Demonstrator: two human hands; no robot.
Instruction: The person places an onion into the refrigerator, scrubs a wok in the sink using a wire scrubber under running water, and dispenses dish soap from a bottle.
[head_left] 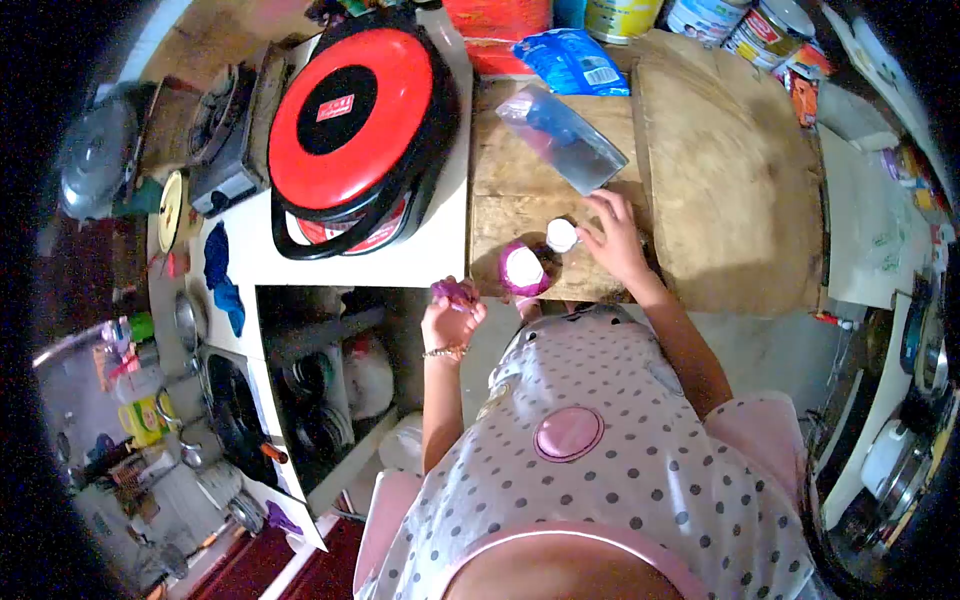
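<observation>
My left hand (453, 325) is raised just off the front edge of the wooden board (500, 180), its fingers closed on a crumpled purple piece (456, 293) that looks like onion skin. On the board rests a purple onion piece (522, 268) with a white cut face up. A small white round piece (561, 236) lies to its right, close to the thumb of my right hand (615, 235). That hand is over the board, fingers apart and nothing visible between them. Its fingertips are by the lower corner of a wide, shiny blade (562, 137); whether they touch is unclear.
A red and black round appliance (350, 120) stands on the white counter (250, 245) to the left, beside a gas stove (225, 140). Behind the board are a blue packet (575, 62) and several cans (620, 15). A second wooden board (730, 180) lies at the right.
</observation>
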